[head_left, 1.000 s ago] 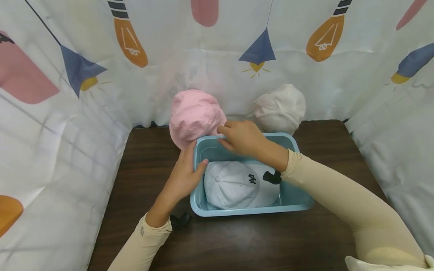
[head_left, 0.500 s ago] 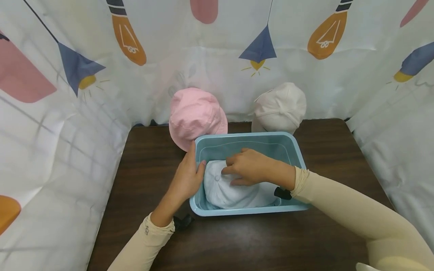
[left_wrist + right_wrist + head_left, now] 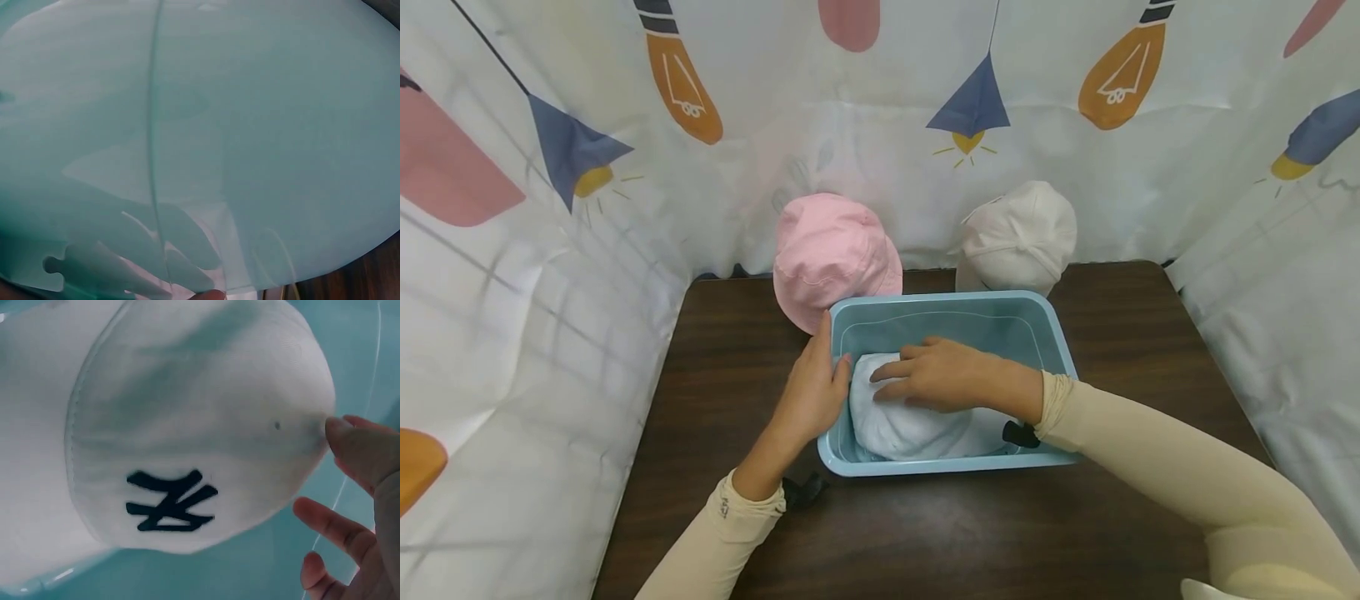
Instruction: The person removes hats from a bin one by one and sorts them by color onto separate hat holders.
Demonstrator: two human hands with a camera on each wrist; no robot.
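Observation:
A white baseball cap (image 3: 910, 433) lies in a light blue plastic tub (image 3: 951, 467), its crown toward the left end. In the right wrist view the cap (image 3: 206, 412) shows a dark letter logo on its front. My right hand (image 3: 943, 375) reaches in over the cap; its thumb (image 3: 344, 434) and index finger pinch the top of the crown, the other fingers spread apart. My left hand (image 3: 808, 392) holds the tub's left end, thumb over the rim and fingers outside. The left wrist view is mostly filled by the tub's outer wall (image 3: 281, 125).
Behind the tub stand a pink bucket hat (image 3: 831, 250) at left and a cream cap (image 3: 1022, 237) at right. The dark wooden table (image 3: 925, 533) ends just behind them at a printed white curtain (image 3: 880, 133). Curtains also hang on both sides.
My right hand has come down from the tub's back rim into the tub, then slid left to the cap's crown. The left hand has stayed on the left end.

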